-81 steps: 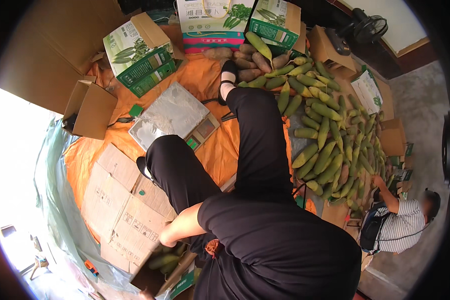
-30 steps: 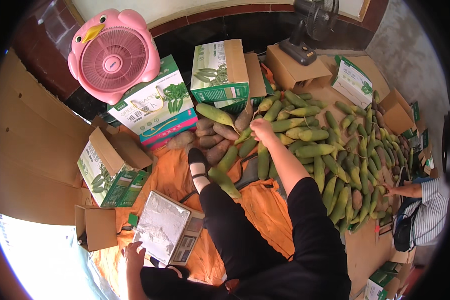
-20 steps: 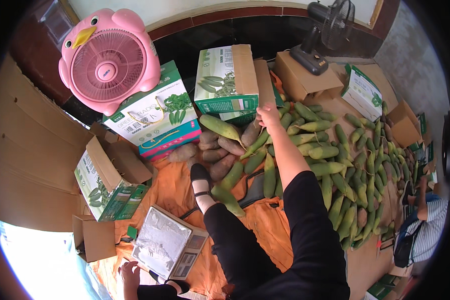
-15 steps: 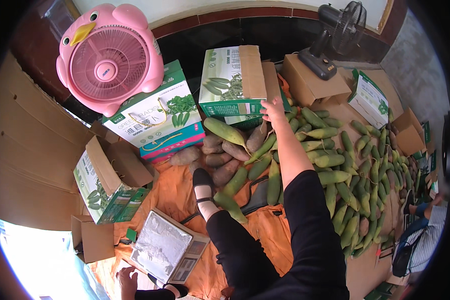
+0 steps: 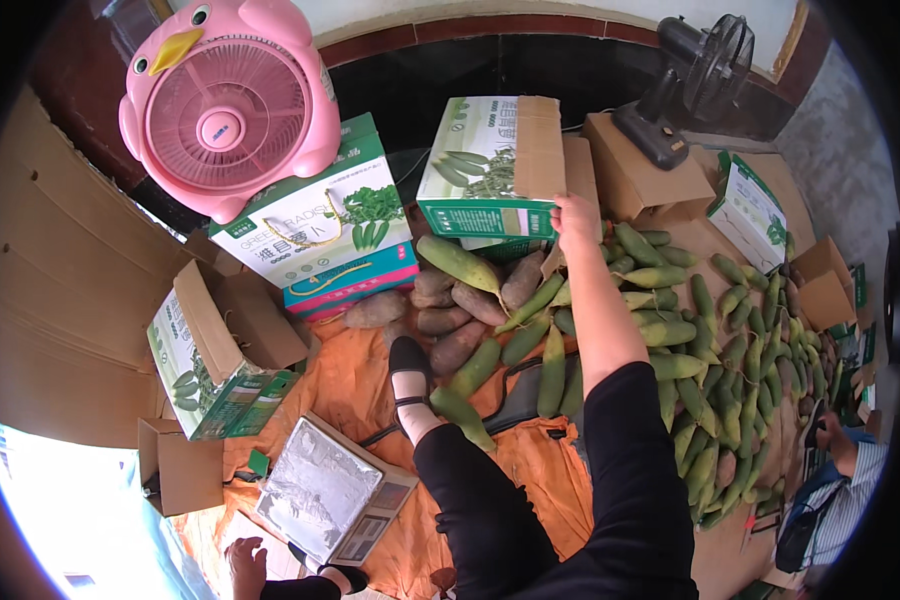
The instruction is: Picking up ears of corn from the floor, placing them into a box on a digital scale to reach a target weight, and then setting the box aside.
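Note:
My right hand (image 5: 575, 218) is closed on the near right edge of an open carton (image 5: 485, 205), white and green with printed green radishes. The carton stands behind a pile of green radishes (image 5: 670, 333), its brown flap (image 5: 538, 145) folded out on top. Just below that hand lie long green radishes and several reddish-brown roots (image 5: 457, 347). At the lower left, my left hand (image 5: 245, 565) is empty, its fingers loosely bent and apart. Nearest to it is a flat weighing scale (image 5: 315, 490) with a silvery covered pan.
A pink penguin-shaped fan (image 5: 225, 120) stands on a white gift box (image 5: 320, 225) at the back left. Another open carton (image 5: 220, 350) sits at left. A black fan (image 5: 660, 120) rests on a brown box (image 5: 640, 180). A person in a striped top (image 5: 850, 490) is at far right.
My right hand has gone from fingers spread beside the carton to closed on its edge. The carton has shifted slightly right. The whole view has moved a little.

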Tool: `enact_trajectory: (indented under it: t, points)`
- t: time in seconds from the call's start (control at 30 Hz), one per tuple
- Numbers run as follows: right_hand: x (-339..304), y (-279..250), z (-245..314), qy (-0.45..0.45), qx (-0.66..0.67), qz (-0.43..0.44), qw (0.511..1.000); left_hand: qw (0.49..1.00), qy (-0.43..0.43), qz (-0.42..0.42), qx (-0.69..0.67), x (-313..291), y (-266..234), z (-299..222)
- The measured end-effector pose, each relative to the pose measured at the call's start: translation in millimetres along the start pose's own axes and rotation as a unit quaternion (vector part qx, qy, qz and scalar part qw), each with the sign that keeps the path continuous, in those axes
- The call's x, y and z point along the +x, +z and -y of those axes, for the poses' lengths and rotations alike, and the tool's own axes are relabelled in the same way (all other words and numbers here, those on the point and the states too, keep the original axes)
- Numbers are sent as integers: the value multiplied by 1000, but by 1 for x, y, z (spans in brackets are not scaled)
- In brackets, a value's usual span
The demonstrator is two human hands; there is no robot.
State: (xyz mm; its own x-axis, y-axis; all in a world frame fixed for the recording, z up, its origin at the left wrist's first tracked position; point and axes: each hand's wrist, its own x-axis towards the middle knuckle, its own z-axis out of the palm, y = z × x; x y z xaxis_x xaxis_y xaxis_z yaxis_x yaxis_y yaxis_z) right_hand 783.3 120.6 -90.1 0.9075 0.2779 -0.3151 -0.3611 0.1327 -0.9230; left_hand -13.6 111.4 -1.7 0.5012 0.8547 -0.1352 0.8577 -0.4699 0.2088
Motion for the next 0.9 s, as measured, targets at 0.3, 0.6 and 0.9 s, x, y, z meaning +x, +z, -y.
enact_trajectory:
  t: [0.3,0.6,0.9]
  points:
    - [-80,-108,42,139,-228,82,960,997,60,-41,-1,-19,9,24]
    - [-180,-140,57,149,-69,215,963,997,30,-61,-23,-33,1,27]
    - [-278,-95,108,20,-115,251,961,993,-15,-91,-67,-67,-13,36]
